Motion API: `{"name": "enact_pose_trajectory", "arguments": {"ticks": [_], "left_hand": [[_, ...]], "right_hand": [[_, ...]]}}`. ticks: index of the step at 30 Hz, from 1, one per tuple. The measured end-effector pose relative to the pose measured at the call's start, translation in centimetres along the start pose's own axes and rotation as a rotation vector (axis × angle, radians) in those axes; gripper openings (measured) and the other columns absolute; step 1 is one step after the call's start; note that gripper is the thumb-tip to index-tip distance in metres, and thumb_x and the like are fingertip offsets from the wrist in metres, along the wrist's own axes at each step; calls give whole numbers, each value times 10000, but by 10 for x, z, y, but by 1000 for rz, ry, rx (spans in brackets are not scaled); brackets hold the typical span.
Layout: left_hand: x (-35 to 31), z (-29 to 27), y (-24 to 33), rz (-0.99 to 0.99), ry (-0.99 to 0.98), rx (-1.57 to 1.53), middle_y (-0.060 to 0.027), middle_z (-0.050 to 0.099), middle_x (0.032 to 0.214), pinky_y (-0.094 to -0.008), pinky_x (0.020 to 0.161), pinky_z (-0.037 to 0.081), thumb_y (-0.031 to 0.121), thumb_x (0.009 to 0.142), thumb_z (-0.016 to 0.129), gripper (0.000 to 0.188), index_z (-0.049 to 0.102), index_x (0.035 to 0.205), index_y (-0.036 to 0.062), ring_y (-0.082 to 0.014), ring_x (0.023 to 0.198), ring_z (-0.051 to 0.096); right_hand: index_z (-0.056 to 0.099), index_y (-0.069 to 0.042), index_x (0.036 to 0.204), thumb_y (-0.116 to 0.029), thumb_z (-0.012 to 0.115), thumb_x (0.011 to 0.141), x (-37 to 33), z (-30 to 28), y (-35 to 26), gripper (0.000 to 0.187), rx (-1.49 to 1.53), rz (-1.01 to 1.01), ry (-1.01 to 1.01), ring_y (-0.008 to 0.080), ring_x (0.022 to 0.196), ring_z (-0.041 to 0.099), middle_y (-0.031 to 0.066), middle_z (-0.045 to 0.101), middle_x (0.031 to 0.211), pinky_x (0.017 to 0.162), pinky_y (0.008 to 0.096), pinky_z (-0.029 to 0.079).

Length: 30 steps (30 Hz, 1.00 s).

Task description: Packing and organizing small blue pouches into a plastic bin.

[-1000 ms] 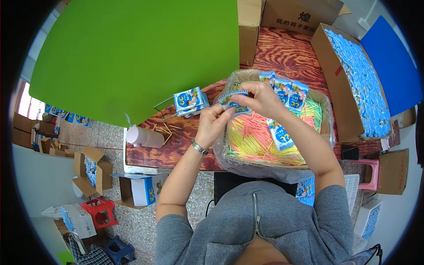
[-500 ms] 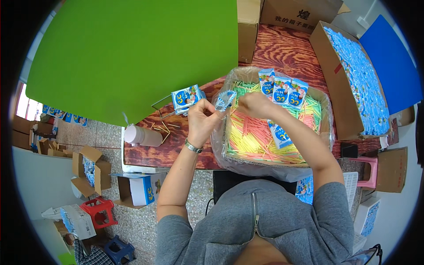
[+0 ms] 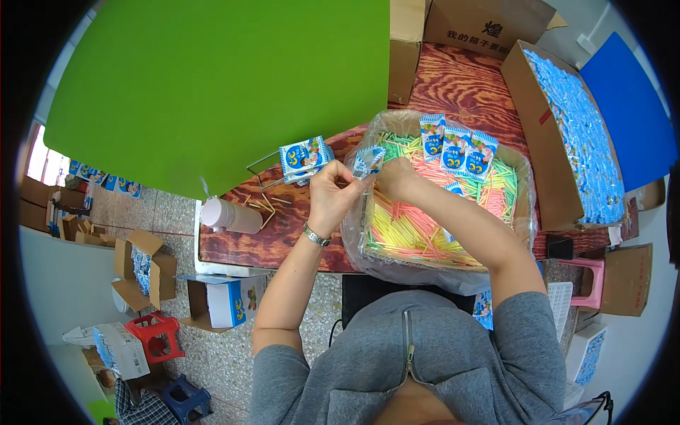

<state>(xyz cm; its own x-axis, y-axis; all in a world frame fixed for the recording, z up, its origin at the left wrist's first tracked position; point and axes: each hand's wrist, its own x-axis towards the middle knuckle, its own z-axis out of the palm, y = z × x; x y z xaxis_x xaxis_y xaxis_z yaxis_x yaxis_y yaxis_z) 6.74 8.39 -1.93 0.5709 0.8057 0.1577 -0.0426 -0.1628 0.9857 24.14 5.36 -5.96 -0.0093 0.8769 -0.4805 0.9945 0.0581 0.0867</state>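
Note:
My left hand (image 3: 331, 198) pinches a small blue-and-white packet (image 3: 368, 160) over the left rim of a plastic-lined carton (image 3: 530, 205). Close against it, my right hand (image 3: 398, 178) has its fingers curled inward; what they hold, if anything, is hidden. Thin yellow, pink and green sticks (image 3: 400, 230) fill the carton. Several blue-and-white packets (image 3: 455, 150) lie on the sticks at the far side, and another is partly covered by my right forearm. Just beyond my left hand, a pile of similar packets (image 3: 303, 160) rests by a wire stand (image 3: 261, 168).
A pink bottle (image 3: 230, 216) and some loose sticks are on the red wood-patterned table (image 3: 297, 244). A large green board (image 3: 219, 92) covers the far left. At right stands a long carton (image 3: 542, 142) of blue packets, beside a blue panel (image 3: 630, 106).
My right hand has come slightly lower, and its forearm now covers more of the nearer packet on the sticks. The left hand keeps its pinch on the packet. The view has shifted a little.

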Motion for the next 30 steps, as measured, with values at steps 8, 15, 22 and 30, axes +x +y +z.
{"name": "enact_pose_trajectory", "arguments": {"ticks": [8, 15, 22, 30], "left_hand": [[1, -9, -10, -2, 52, 78, 23, 582, 679, -194, 505, 455, 75, 802, 778, 280, 506, 736, 67, -33, 591, 559], [4, 6, -9, 79, 77, 270, 6, 597, 657, -210, 502, 467, 141, 770, 807, 285, 550, 735, 23, -42, 564, 562], [7, 18, -4, 107, -15, 337, -5, 616, 649, -217, 495, 482, 187, 775, 812, 295, 568, 750, 24, -51, 566, 597], [9, 29, 10, 282, -126, 637, -36, 644, 654, -223, 518, 496, 185, 761, 818, 290, 586, 750, 11, -64, 570, 617]], "right_hand": [[668, -54, 1018, -156, 505, 886, -54, -30, 30, 233, 23, -114, 204, 323, 918, 674, 138, 698, 946, 766, 448, 515], [554, -13, 937, -299, 519, 966, -139, -103, 60, 290, 357, -148, 310, 363, 771, 654, 183, 647, 775, 647, 474, 472], [610, -18, 933, -162, 538, 897, -151, -138, 41, 165, 32, -112, 255, 336, 812, 675, 162, 680, 829, 638, 462, 497], [596, 12, 1082, -231, 642, 846, -136, -145, 34, 341, -164, -225, 173, 326, 881, 671, 178, 666, 946, 705, 457, 541]]}}
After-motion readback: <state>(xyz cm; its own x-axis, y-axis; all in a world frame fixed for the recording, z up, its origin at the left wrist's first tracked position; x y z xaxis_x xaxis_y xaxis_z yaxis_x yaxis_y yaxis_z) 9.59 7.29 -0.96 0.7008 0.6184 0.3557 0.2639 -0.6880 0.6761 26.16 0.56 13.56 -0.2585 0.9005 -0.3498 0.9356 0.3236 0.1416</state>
